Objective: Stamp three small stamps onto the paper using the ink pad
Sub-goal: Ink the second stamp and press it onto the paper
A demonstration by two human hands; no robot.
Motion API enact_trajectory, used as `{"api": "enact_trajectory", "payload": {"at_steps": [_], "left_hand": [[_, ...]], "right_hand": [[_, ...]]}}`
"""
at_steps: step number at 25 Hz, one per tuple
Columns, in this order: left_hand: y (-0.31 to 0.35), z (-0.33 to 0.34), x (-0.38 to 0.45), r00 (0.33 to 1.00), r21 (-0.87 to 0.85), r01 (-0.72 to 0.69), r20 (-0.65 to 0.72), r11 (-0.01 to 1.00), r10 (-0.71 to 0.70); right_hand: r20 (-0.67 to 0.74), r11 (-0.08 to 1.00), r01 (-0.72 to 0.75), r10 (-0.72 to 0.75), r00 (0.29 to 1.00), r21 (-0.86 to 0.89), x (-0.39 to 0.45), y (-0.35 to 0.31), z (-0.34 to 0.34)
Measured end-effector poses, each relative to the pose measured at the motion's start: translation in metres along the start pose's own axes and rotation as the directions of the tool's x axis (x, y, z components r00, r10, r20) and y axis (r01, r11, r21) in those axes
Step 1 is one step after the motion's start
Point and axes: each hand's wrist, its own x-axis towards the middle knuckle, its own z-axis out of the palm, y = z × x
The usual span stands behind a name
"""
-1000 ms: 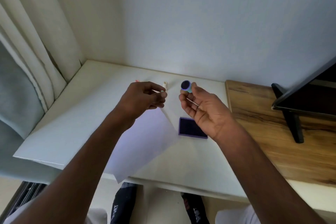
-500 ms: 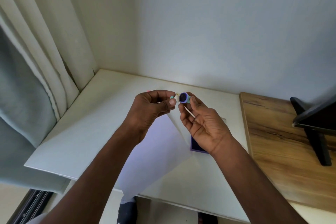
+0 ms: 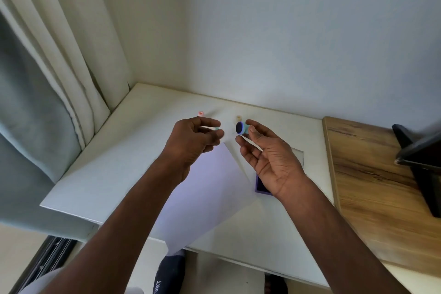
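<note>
My right hand point(image 3: 267, 160) is raised above the table, palm up, pinching a small teal stamp point(image 3: 241, 128) whose dark inked face points toward me. My left hand point(image 3: 191, 141) hovers just left of it, fingers curled around a small teal piece point(image 3: 216, 128), probably the stamp's cap. White paper point(image 3: 205, 198) lies on the table beneath both hands, one corner hanging over the front edge. The purple ink pad point(image 3: 260, 186) sits right of the paper, mostly hidden by my right hand. A cream stamp point(image 3: 238, 118) and a pink stamp point(image 3: 201, 113) stand farther back.
The white table point(image 3: 114, 162) meets a curtain point(image 3: 59, 79) on the left and a wall behind. A wooden surface point(image 3: 372, 174) adjoins on the right, bearing a dark stand point(image 3: 420, 157). The ink pad's clear lid point(image 3: 299, 155) lies behind it.
The camera has tilted up, so the table sits lower in view. My hands have drawn slightly apart, the teal piece in the left now separated from the stamp in the right.
</note>
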Motion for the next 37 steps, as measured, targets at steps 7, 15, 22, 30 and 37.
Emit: {"api": "enact_trajectory", "payload": {"at_steps": [7, 15, 22, 30, 37], "left_hand": [[0.032, -0.05, -0.011, 0.956, -0.562, 0.243, 0.0, 0.791, -0.293], [0.014, -0.137, -0.02, 0.975, 0.663, 0.195, -0.209, 0.722, -0.072], [-0.04, -0.152, -0.019, 0.901, 0.849, 0.388, -0.267, 0.36, -0.342], [-0.05, -0.138, -0.021, 0.911, 0.881, 0.34, -0.222, 0.33, -0.347], [-0.051, -0.14, -0.021, 0.915, 0.867, 0.345, -0.227, 0.36, -0.333]], "right_hand": [[0.0, 0.997, -0.074, 0.074, 0.997, 0.021, -0.003, 0.009, 0.021], [0.126, 0.727, 0.203, -0.16, 0.979, -0.656, -0.016, 0.07, 0.068], [0.282, 0.358, 0.338, -0.201, 0.938, -0.871, -0.015, 0.111, 0.081], [0.349, 0.189, 0.402, -0.258, 0.901, -0.896, -0.023, 0.121, 0.087], [0.358, 0.139, 0.416, -0.313, 0.879, -0.899, -0.026, 0.126, 0.089]]}}
